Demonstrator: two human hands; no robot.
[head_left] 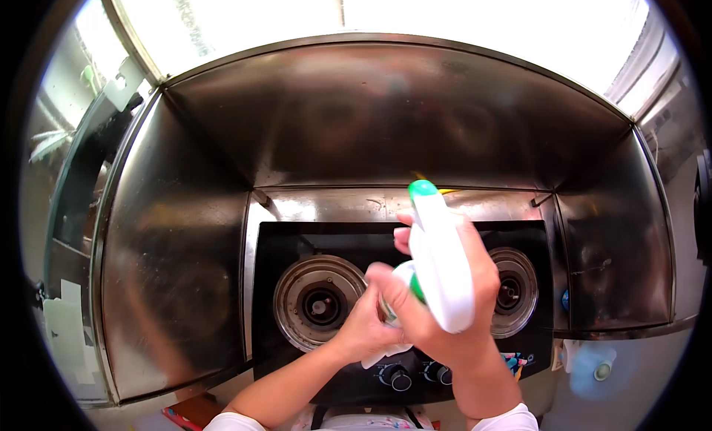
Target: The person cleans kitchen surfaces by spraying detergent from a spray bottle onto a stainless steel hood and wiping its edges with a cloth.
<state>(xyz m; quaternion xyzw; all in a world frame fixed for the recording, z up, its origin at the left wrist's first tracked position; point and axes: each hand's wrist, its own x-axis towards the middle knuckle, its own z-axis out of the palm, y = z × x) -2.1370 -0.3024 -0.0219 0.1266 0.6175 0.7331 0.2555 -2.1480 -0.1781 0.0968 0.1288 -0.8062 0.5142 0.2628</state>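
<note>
A white spray bottle [443, 260] with a green nozzle tip points away from me over the cooktop. My right hand [467, 305] is closed around its neck, just under the spray head. My left hand [371, 323] is bent close against the bottle, and a white cloth [384, 354] sticks out below its fingers. The right hand and the bottle hide part of the left fingers. Beneath both hands is a black two-burner gas cooktop [297, 240], with the left burner [291, 305] and right burner [526, 283] on either side.
Steel panels stand around the cooktop: a back panel [356, 112], a left panel [170, 253] and a right panel [615, 245]. Control knobs [397, 377] line the cooktop's front. A strip of steel counter [334, 205] runs behind it.
</note>
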